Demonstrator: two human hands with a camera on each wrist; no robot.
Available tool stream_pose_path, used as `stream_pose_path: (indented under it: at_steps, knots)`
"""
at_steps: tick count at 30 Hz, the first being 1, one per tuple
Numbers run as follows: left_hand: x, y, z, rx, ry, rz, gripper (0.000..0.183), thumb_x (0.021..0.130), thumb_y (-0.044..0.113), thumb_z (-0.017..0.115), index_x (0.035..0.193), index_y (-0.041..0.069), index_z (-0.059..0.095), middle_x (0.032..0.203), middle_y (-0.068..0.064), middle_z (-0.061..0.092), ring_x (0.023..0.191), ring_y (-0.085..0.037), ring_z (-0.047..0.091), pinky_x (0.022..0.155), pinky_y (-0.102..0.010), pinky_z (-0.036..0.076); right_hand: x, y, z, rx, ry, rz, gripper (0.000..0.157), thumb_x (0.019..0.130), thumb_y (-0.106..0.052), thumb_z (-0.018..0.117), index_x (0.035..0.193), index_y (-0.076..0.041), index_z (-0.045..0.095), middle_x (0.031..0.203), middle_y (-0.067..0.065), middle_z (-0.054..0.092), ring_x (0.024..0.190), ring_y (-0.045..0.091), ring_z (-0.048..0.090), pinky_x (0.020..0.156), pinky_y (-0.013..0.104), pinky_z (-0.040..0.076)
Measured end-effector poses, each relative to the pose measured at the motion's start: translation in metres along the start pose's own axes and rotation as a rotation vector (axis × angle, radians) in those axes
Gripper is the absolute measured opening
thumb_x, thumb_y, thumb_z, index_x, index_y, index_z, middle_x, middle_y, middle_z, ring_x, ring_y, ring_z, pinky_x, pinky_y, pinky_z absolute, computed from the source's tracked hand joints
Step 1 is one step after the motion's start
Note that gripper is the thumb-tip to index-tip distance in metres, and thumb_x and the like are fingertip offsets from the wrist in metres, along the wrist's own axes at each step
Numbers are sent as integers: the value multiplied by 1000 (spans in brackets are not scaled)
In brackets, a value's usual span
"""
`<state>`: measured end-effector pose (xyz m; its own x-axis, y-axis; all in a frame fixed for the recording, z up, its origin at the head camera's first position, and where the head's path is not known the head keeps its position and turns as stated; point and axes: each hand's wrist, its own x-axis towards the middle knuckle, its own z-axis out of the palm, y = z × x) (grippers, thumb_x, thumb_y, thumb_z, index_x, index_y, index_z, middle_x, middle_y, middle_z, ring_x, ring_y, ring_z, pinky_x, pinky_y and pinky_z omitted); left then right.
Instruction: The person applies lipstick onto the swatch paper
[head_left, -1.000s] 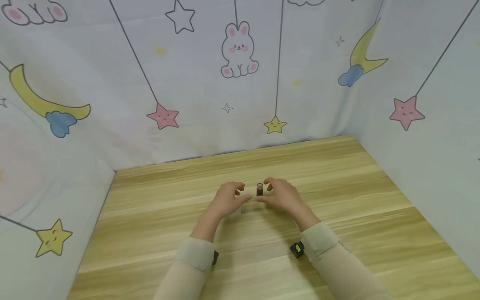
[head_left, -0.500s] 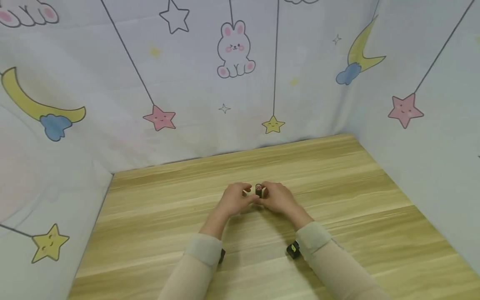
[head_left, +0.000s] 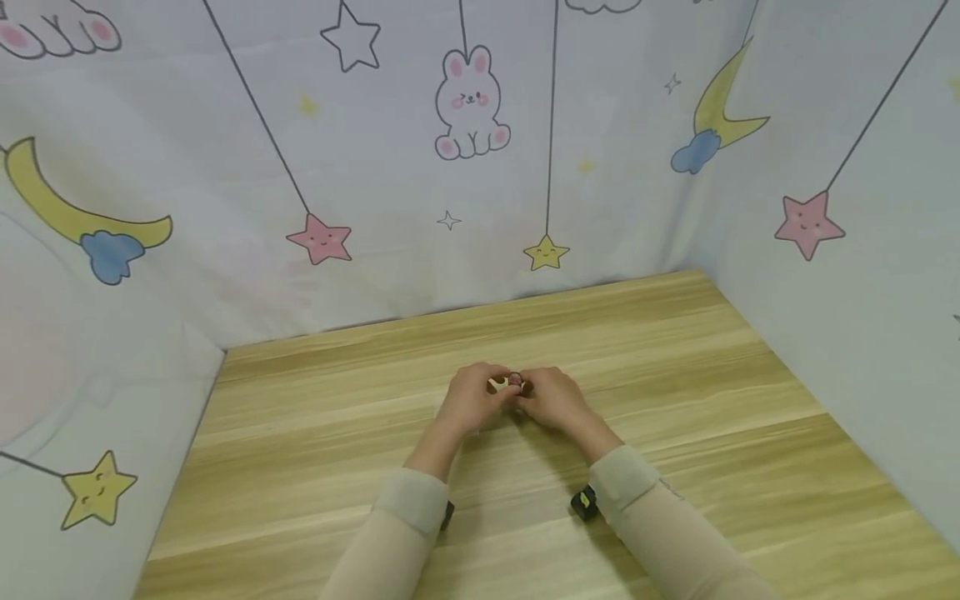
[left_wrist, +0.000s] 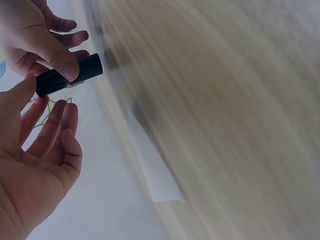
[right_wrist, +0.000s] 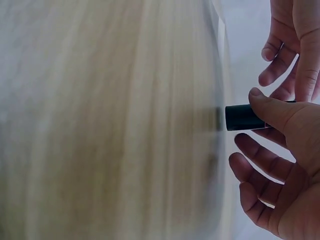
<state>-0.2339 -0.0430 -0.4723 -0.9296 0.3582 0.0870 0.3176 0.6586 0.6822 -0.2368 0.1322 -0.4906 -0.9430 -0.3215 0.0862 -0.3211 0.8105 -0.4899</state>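
A short dark tube, which looks like a lipstick [left_wrist: 90, 67], is held between both hands above the table. My right hand [head_left: 553, 398] pinches it around the middle, thumb on the near side, as the right wrist view shows. One dark end [right_wrist: 242, 117] sticks out past the right thumb, towards the table. At the other end, my left hand [head_left: 471, 398] grips with thumb and index finger, its other fingers loosely curled. A reddish end of the tube shows between the hands in the head view.
A white slip [left_wrist: 157, 172] lies on the wood-grain table [head_left: 337, 417]. Fabric walls [head_left: 390, 167] printed with stars, moons and a rabbit enclose the back and sides. Small black cameras [head_left: 584, 502] sit at the wrists.
Both hands have closed in on the tube. The right hand has taken hold of it, and the left has moved right until its thumb and finger meet the tube's end.
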Motion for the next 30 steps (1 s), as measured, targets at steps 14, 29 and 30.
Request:
stream_pose_path:
  at_steps: [14,29,30]
  knots:
    - [-13,16,-48,-165,195,87,28,96,30,71,114,9,74,100,1,71,85,-14,68,72,-30,56,5,-39,-41,79,118,-156,25,92,-32,77,109,-14,75,107,5,72,95,27,67,79,44,54]
    - [-37,24,-98,-391,222,42,29,99,27,69,119,6,71,101,-6,72,90,-20,67,80,-32,56,7,-69,-84,256,191,-368,25,92,-22,77,112,-8,73,96,1,72,78,12,63,66,30,54]
    - [-38,23,-98,-406,216,48,29,99,25,69,119,5,71,100,-7,71,89,-21,68,79,-31,56,7,-70,-84,269,197,-384,25,92,-21,78,112,-7,73,95,1,72,77,13,62,66,30,54]
